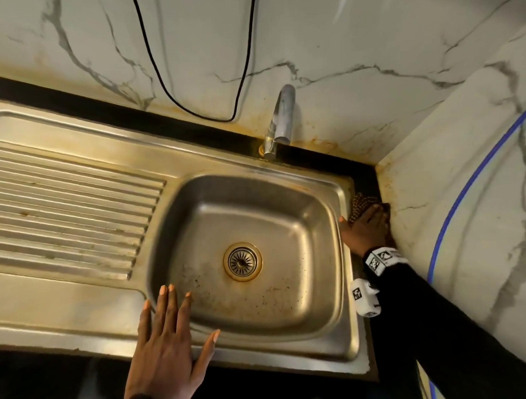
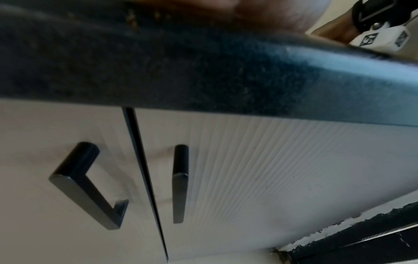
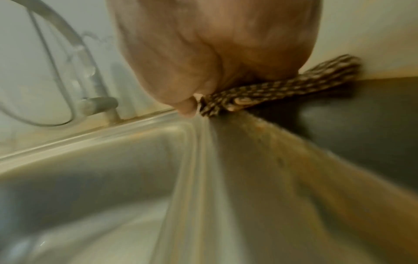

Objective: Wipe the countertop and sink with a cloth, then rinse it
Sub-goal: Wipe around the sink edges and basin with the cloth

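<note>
A dark checked cloth (image 1: 360, 203) lies on the narrow black countertop strip (image 1: 365, 178) between the steel sink (image 1: 196, 201) and the right wall. My right hand (image 1: 365, 228) lies flat on top of it, fingers straight, thumb spread towards the sink rim. In the right wrist view the cloth (image 3: 294, 89) sticks out from under the palm (image 3: 214, 53), against the wall. My left hand (image 1: 168, 331) rests flat and empty on the sink's front rim, fingertips over the basin edge. The basin is stained, with a rusty ring round the drain (image 1: 242, 261).
A chrome tap (image 1: 278, 121) stands behind the basin. The ribbed drainboard (image 1: 62, 200) runs to the left. A black cable (image 1: 242, 80) loops down the marble back wall. Marble wall (image 1: 449, 192) closes the right side. White cabinet doors with black handles (image 2: 86, 185) sit below the counter edge (image 2: 203, 71).
</note>
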`<state>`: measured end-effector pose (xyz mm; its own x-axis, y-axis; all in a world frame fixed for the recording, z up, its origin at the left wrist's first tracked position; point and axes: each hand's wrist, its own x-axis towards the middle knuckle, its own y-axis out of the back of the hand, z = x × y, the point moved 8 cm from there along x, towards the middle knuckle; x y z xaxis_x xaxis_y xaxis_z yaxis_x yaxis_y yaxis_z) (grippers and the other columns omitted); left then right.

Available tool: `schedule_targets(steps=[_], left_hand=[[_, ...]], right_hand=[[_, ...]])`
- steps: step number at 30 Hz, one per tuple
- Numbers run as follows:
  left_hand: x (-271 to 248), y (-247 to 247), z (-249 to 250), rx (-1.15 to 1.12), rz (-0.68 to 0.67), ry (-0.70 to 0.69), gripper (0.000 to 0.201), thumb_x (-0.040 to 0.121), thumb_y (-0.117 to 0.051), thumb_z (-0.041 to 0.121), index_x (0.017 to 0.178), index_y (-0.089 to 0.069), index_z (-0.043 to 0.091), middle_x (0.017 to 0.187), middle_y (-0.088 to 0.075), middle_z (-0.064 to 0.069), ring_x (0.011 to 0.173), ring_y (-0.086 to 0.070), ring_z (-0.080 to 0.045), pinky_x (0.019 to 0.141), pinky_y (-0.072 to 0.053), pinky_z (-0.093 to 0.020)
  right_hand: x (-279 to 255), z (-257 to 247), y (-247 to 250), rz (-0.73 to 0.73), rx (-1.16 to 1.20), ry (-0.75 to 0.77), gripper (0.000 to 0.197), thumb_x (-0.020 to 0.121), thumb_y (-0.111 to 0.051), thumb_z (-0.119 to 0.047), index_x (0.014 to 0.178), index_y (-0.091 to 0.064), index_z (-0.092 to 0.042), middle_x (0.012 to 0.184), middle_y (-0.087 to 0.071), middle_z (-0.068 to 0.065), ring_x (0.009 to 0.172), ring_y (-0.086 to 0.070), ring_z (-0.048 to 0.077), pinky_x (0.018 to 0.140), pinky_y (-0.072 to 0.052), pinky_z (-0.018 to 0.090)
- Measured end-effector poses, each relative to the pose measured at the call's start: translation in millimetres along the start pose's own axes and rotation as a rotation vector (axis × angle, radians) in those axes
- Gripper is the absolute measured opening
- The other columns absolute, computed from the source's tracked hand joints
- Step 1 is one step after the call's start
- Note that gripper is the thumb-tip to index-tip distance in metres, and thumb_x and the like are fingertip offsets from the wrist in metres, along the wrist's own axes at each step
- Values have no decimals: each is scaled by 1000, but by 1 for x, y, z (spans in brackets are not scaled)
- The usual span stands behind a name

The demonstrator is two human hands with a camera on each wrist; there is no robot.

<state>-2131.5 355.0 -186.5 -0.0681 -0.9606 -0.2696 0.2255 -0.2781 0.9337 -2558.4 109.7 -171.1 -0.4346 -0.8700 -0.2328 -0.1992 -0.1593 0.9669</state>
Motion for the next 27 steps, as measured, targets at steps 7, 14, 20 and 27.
schedule_targets(steps=[7, 14, 20, 27], left_hand=[[0, -4, 3, 4, 35, -11, 93, 93, -30, 79, 146, -54, 7, 158, -40, -19, 149, -34, -36, 121, -18, -53], [13, -3, -4, -57, 118, 23, 96, 86, -30, 83, 132, -68, 8, 150, -50, -22, 155, -18, -27, 123, -11, -47], [17, -6, -5, -81, 152, 18, 95, 84, -32, 83, 126, -73, 8, 148, -52, -24, 158, -7, -21, 121, -17, -53], [10, -4, -2, -49, 172, 3, 90, 86, -32, 80, 123, -74, 8, 149, -52, -22, 143, -44, -32, 120, -22, -49]], right_hand=[[91, -35, 41, -20, 56, 103, 113, 94, -55, -62, 156, 9, 6, 166, 2, 26, 156, -2, 35, 126, -3, 36], [136, -54, 33, -23, -54, 166, 114, 75, -26, -77, 160, -8, -4, 164, -8, 30, 154, -7, 40, 126, 3, 50], [68, -159, 27, 17, -153, 350, 87, 84, -30, -37, 159, -10, 1, 163, -11, 30, 153, -11, 43, 124, 0, 49], [16, -228, -5, -84, -182, 688, 84, 97, -48, -18, 161, 6, -11, 169, 10, 13, 157, 7, 27, 127, 2, 43]])
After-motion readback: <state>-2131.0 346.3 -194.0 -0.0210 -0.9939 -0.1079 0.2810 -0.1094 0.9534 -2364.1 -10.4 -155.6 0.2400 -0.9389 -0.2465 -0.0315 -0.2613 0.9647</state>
